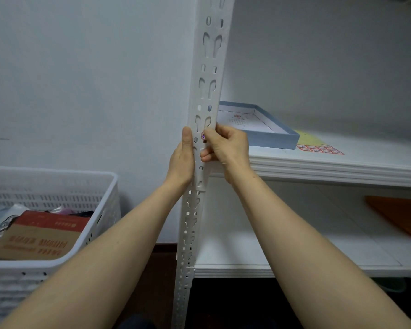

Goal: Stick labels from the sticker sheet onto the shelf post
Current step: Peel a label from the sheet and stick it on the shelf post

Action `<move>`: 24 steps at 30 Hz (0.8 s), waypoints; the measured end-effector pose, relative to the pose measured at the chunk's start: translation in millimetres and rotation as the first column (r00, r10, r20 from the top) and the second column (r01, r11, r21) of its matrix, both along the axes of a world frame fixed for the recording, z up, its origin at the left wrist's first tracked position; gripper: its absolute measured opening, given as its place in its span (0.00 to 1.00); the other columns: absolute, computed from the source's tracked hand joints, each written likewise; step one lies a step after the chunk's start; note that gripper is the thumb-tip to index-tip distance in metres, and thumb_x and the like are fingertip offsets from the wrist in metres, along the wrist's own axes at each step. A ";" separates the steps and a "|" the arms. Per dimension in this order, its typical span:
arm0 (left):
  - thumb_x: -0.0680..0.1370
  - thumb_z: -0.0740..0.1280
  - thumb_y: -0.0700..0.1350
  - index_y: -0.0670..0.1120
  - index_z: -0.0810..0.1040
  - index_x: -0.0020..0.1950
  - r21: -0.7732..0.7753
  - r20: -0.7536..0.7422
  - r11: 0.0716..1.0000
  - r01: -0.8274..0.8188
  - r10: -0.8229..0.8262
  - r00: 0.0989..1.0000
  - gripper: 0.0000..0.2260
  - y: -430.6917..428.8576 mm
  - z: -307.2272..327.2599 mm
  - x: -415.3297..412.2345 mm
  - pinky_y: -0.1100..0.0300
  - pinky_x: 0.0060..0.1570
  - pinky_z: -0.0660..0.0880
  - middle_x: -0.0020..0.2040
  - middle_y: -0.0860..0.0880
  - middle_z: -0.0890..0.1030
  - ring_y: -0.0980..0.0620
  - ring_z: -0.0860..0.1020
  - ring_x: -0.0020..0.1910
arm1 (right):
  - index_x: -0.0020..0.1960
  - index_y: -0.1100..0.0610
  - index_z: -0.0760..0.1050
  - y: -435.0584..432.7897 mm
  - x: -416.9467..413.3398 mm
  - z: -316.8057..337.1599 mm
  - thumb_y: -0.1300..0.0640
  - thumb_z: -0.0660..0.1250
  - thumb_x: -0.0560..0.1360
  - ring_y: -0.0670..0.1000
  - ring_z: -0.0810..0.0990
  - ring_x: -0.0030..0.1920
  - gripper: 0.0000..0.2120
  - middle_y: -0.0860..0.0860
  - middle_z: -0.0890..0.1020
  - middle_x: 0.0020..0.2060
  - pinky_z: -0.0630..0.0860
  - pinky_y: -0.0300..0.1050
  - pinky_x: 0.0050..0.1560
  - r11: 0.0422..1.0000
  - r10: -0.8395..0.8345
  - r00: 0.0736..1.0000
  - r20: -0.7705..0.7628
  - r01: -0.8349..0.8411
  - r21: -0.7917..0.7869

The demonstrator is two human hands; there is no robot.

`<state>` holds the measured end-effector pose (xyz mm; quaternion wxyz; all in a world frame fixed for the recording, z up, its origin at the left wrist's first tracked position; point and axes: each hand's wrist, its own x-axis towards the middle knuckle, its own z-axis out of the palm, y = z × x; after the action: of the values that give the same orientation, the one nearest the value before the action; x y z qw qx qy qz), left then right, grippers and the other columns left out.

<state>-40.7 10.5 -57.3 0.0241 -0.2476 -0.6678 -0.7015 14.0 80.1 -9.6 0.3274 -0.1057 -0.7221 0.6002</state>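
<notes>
You face a matt white painted metal shelf post [201, 96]; left of it, a perforated white plastic basket [57, 186] holds a cardboard box [36, 236]
</notes>
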 end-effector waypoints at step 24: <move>0.80 0.41 0.62 0.53 0.79 0.55 -0.003 -0.020 1.000 -0.007 0.007 1.000 0.29 1.9 -2.1 -3.1 0.55 0.60 0.71 0.43 0.54 0.80 0.52 0.77 0.53 | 0.38 0.57 0.76 -5.1 -0.5 0.6 0.58 0.66 0.70 0.48 0.76 0.20 0.04 0.48 0.77 0.20 0.81 0.49 0.39 0.994 -0.075 0.997 0.027 0.073 0.087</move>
<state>-43.8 12.4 -59.4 0.0328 -0.2524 -0.6695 -0.6979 13.5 75.0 -9.0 0.3427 -0.1272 -0.7476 0.5545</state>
